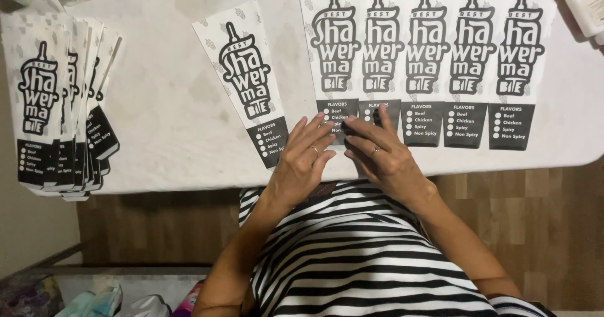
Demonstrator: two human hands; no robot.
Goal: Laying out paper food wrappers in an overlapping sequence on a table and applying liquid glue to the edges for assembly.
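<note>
Several long white paper sleeves with black printed bottle-shaped logos lie side by side in an overlapping row (428, 59) on a white table (163, 103). My left hand (305, 160) rests with its fingers spread on the bottom edge of the leftmost sleeve in the row (333, 46). My right hand (380, 153) lies flat next to it, fingertips on the black lower panel of the same sleeves. A single sleeve (245, 72) lies tilted just left of my left hand. Both hands wear a ring.
A fanned stack of the same sleeves (56, 103) sits at the table's left end. A white container (588, 5) is at the top right corner. The table's near edge runs just above my striped shirt (365, 254). Wooden floor lies below.
</note>
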